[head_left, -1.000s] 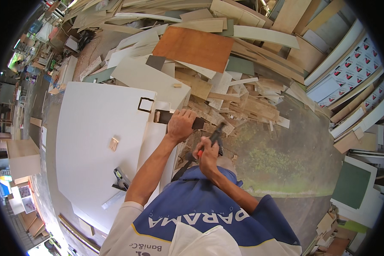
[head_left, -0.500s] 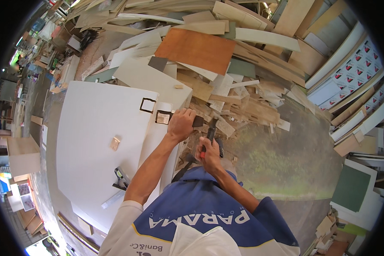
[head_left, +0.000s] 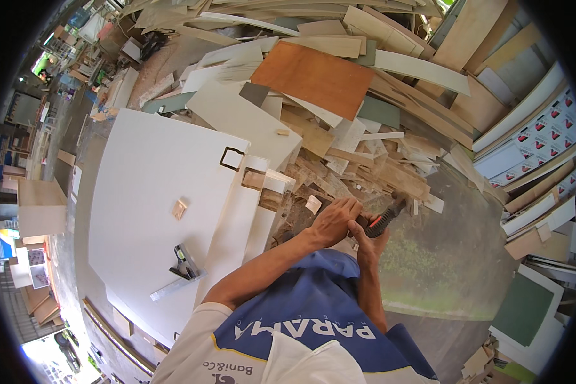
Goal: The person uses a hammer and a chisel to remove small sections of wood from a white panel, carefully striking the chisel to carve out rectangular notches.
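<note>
My right hand (head_left: 371, 246) is wrapped round the black, red-marked grip of a hammer (head_left: 385, 221), whose head points away to the right. Close against it, my left hand (head_left: 337, 223) is closed, with something dark at its fingers that I cannot make out. Both hands are to the right of a big white panel (head_left: 153, 173). The panel has a dark-edged square cut-out near its far right corner, and a second square hole (head_left: 253, 179) opens in the white strip beside it. A small pale wood piece (head_left: 313, 204) is just beyond my left hand.
A combination square (head_left: 184, 265) and a small wood block (head_left: 180, 209) lie on the panel. Offcuts and boards, including a brown sheet (head_left: 312, 78), pile up ahead. Long boards (head_left: 537, 144) lean at the right, near a green-faced panel (head_left: 526, 307).
Both hands have moved right, off the white strip, and come together. The dark tool under my left hand has left the strip. The second square, filled before, is now a hole.
</note>
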{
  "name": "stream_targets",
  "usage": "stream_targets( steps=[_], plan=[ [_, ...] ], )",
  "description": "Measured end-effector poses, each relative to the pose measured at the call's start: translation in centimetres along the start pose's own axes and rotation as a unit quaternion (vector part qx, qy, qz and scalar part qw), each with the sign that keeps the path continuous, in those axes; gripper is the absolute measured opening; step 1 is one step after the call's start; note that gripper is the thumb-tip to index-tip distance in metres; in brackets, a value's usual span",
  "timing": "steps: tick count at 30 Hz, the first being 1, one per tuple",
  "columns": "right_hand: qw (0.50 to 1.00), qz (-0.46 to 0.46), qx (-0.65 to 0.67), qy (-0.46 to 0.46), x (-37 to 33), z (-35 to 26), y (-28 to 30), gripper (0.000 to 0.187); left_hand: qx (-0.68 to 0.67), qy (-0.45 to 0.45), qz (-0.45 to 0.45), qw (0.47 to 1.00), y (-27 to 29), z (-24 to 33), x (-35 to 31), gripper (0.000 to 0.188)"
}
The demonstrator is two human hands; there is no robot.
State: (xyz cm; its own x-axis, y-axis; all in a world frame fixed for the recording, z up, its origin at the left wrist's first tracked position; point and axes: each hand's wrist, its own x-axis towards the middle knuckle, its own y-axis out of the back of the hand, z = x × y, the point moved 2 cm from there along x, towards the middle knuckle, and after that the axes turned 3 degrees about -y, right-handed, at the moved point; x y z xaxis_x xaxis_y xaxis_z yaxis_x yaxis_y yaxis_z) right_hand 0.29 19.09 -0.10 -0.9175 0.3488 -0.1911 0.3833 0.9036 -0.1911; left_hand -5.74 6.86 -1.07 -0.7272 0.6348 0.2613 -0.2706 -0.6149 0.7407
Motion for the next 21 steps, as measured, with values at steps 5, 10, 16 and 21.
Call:
stream_targets(
  steps=[5, 10, 16, 21],
  plan=[
    [0.995, 0.036, -0.096, 0.002, 2.3, -1.9, 1.5, 0.033, 0.072, 0.049, 0.033, 0.996, 7.2, 1.6, -0.6, 0.054],
    [0.962, 0.105, -0.215, 0.131, 5.3, -1.3, 4.9, 0.032, 0.244, 0.353, 0.153, 0.890, 11.4, -3.2, -5.6, 0.060],
    [0.982, 0.050, -0.176, 0.042, 6.8, -1.4, 6.2, 0.032, 0.383, 0.394, 0.144, 0.823, 8.1, -5.9, -7.9, 0.072],
    [0.990, 0.015, -0.140, 0.002, 8.4, -0.2, 6.6, 0.030, 0.251, 0.399, 0.198, 0.859, 7.7, -2.7, -5.7, 0.052]
  ],
)
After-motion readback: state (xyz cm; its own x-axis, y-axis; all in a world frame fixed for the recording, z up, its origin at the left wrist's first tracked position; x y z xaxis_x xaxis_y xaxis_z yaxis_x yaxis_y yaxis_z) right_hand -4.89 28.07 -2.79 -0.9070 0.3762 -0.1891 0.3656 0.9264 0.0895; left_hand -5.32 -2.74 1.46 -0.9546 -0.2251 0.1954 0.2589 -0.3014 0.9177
